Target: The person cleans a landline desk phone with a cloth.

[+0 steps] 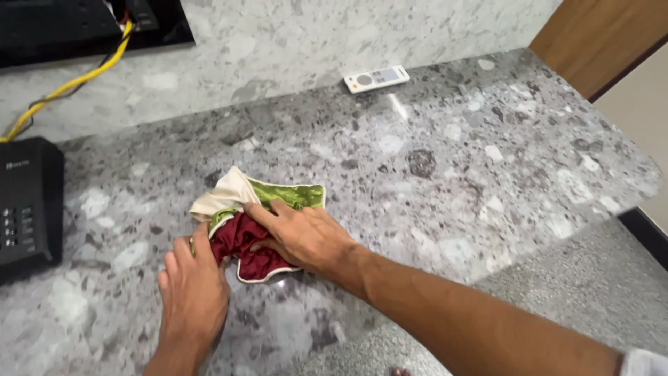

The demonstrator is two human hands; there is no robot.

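**A:** Both hands are on it. The right hand (303,237) lies across the bunched cloth (254,219), fingers spread flat over the green and dark red folds, pressing them to the stone.

**B:** And the left hand (193,292)?

**A:** It comes in from below, fingertips curled against the near-left edge of the cloth where the red part meets the cream lining. The two hands sit close together, almost touching, with the fabric between them. Whether the left actually pinches a fold, that can't be told from here.

**B:** Where does the cloth lie?

**A:** On the grey speckled countertop (452,174), left of the middle, crumpled into a small heap, with a cream flap sticking up at the back.

**B:** Around it?

**A:** A black box with small buttons (28,202) stands at the left edge, well apart from the hands. A yellow cable (66,87) runs up the stone wall behind it toward a dark panel (83,24). Far back, against the wall, lies a white remote control (376,78). A wooden panel (598,38) closes the top right corner.
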